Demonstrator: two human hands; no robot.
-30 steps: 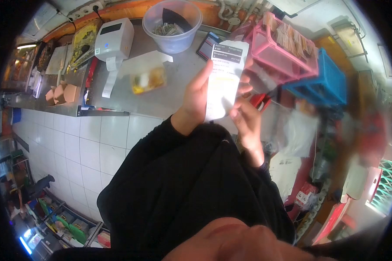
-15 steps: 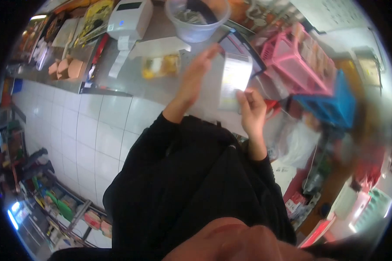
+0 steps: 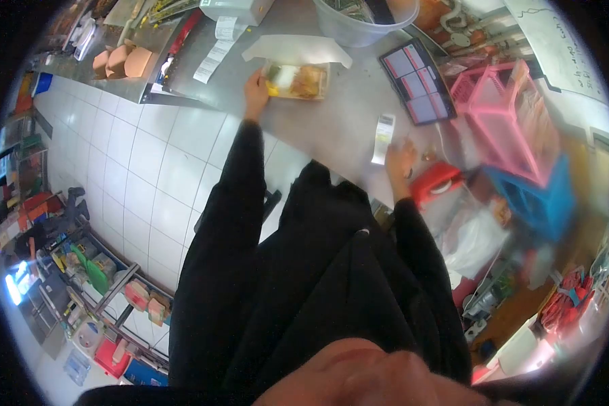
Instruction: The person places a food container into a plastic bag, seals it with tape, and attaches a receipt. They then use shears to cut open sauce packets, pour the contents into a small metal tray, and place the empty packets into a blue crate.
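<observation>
A paper food box (image 3: 323, 88) with its white lid (image 3: 294, 47) raised sits on the metal counter. Rice and browned food show inside. My left hand (image 3: 256, 95) is closed on the box's left side, next to a small yellow piece. Lower right on the counter lies a printed paper slip (image 3: 384, 139). My right hand (image 3: 402, 160) is just right of the slip, its fingers blurred but looking apart with nothing in them. Beside that hand is a red tape dispenser-like object (image 3: 434, 183).
A tablet (image 3: 418, 81) stands behind the slip, with a pink basket (image 3: 507, 122) and blue basket (image 3: 538, 199) to the right. A plastic tub (image 3: 365, 30) and a printer (image 3: 237, 8) with a paper strip (image 3: 216, 57) stand at the back. Brown boxes (image 3: 123, 61) are at left.
The slip has left my right hand and lies on the counter. My left hand has moved from mid-air to the food box. The view has shifted, showing the tablet's screen more fully.
</observation>
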